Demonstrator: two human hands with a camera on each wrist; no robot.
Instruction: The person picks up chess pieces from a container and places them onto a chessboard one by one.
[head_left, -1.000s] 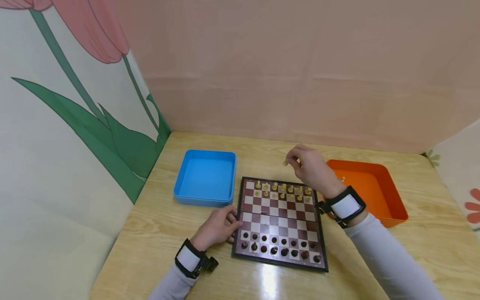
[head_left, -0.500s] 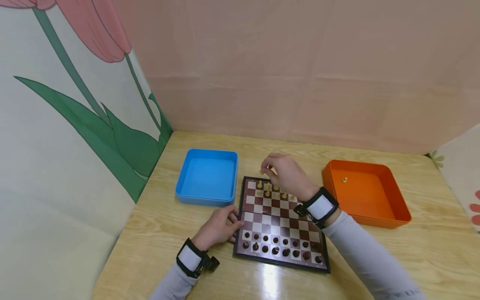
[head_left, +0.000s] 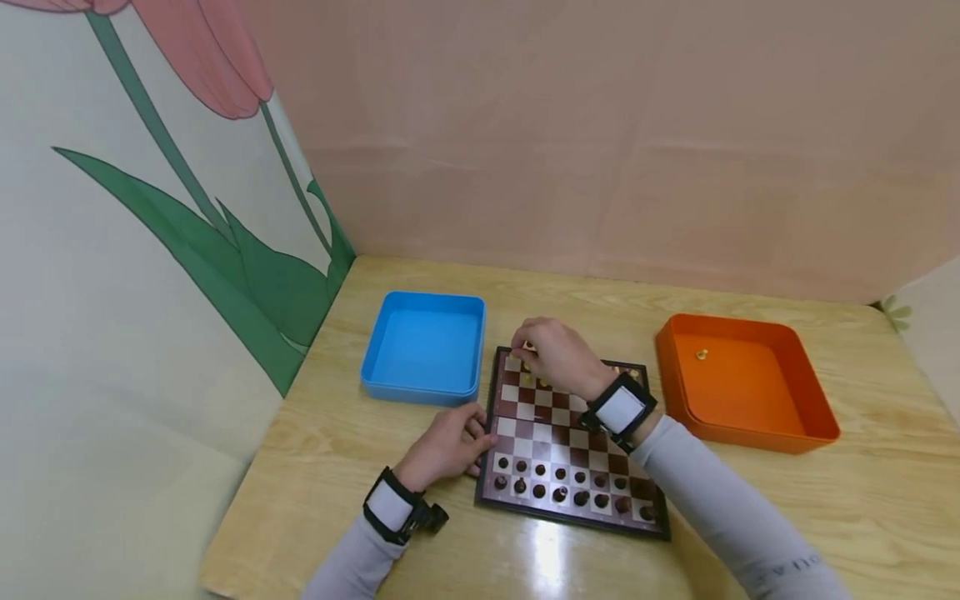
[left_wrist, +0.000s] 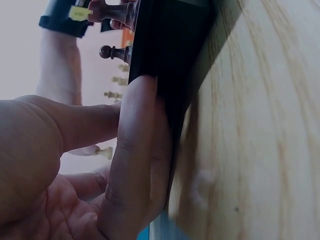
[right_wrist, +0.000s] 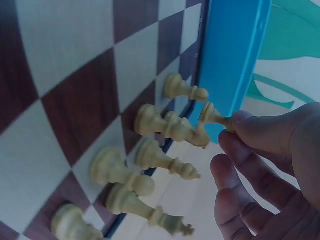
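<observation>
At the far left corner of the chessboard (head_left: 573,437), the right hand (head_left: 551,354) pinched a pale pawn (right_wrist: 214,116) by its head — fingertips narrow — while the left hand (head_left: 448,442), fingers straight, braced the board's edge against sliding.

Bare wooden tabletop (head_left: 600,312) lies open between the square blue plastic tray (head_left: 423,346) and orange plastic tray (head_left: 746,383); cream chess pieces (right_wrist: 165,125) crowd the chequered chessboard's (head_left: 558,433) far rows; middle squares stand free.

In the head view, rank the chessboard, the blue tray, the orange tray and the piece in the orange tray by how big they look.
Largest to smallest:
1. chessboard and orange tray, too close to rank
2. blue tray
3. light piece lying in the orange tray, by far the smallest
</observation>
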